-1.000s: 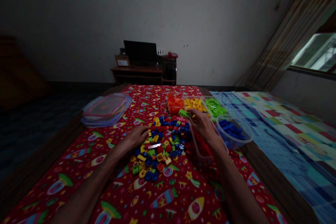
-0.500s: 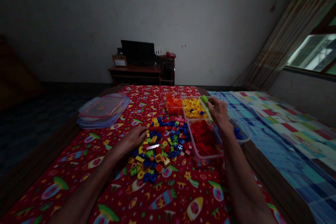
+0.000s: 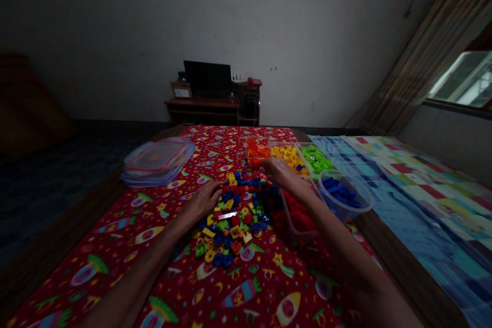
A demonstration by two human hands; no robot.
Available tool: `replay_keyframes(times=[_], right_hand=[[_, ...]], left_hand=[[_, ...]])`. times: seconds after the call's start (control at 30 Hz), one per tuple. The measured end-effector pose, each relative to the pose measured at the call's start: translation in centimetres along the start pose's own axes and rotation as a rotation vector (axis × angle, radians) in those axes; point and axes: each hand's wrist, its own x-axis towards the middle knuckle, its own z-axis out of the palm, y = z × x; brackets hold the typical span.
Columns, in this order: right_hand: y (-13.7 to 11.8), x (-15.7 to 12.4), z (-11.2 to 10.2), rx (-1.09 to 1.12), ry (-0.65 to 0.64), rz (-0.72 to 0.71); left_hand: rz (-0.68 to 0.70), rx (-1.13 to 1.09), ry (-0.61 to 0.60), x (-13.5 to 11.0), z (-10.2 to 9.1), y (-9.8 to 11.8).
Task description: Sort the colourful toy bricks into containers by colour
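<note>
Resting palm down on the left edge of the heap of mixed plastic bricks, the left hand has its fingers loosely spread over the pieces and grips nothing. The right hand reaches to the heap's far edge, just before the box of yellow bricks, fingers curled downward; the dim light hides whether they pinch a brick. Its forearm crosses the box of red bricks, and a stack of clear lids lies well to the left.

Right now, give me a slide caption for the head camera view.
Left hand and right hand at a mixed pile of toy blocks on a red cloth, single-colour tubs beside it.
</note>
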Motion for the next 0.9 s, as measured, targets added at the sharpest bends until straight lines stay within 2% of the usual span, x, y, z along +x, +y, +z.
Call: replay_keyframes(times=[0.13,0.23,0.4,0.53,0.6,0.67,0.73,0.8,0.9], right_hand=[[-2.9,4.0,3.5,0.039,-0.145,-0.122],[-4.1,6.4,5.8,0.052,-0.204,-0.194],[-5.6,7.1,7.4,0.011,-0.391,-0.212],[-6.3,5.4,6.2,0.004,-0.403,-0.227],[-6.1,4.6,4.9,0.026,-0.412,-0.261],[-5.3,4.0,3.2,0.061,-0.367,-0.251],[-3.7,3.5,1.3,0.067,-0.255,-0.165],[-1.3,3.1,-0.5,-0.027,-0.153,-0.015],[2.7,2.0,-2.2,-0.298,-0.122,0.251]], left_hand=[[0.014,-0.025,0.045,0.0,0.3,-0.2],[-0.037,-0.041,0.095,0.0,0.8,-0.7],[-0.147,-0.055,0.197,0.1,1.9,-1.5],[-0.104,-0.106,0.154,0.1,2.5,-1.3],[-0.073,-0.115,0.120,0.1,2.6,-1.1],[-0.068,-0.112,0.101,0.0,2.6,-0.9],[-0.068,-0.104,0.091,-0.1,2.5,-0.9],[-0.055,-0.098,0.087,-0.1,2.6,-0.9],[-0.046,-0.095,0.091,-0.1,2.6,-1.1]])
